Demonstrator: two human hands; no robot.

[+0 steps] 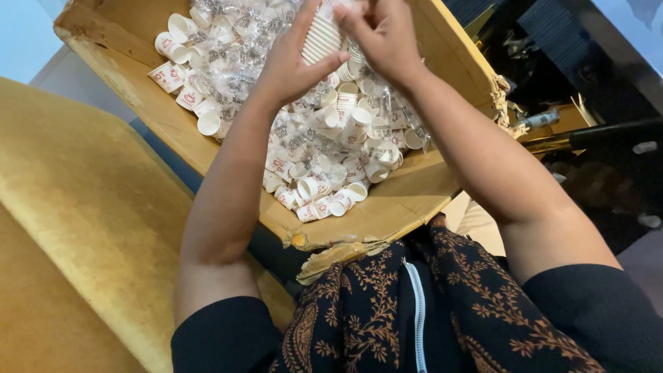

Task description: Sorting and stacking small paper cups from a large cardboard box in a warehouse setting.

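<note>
both hands [345, 48] gripping cup stack [320, 38], cardboard box [407, 200]

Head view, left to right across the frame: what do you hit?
Mustard-yellow upholstered cushion → worn cardboard box of small white paper cups → left hand on a stack of nested white cups → right hand → dark glossy surface.

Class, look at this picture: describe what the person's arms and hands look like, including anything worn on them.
Both forearms are bare. Short black sleeves cover only the upper arms. No rings, watch or gloves show on the left hand or right hand.
</note>
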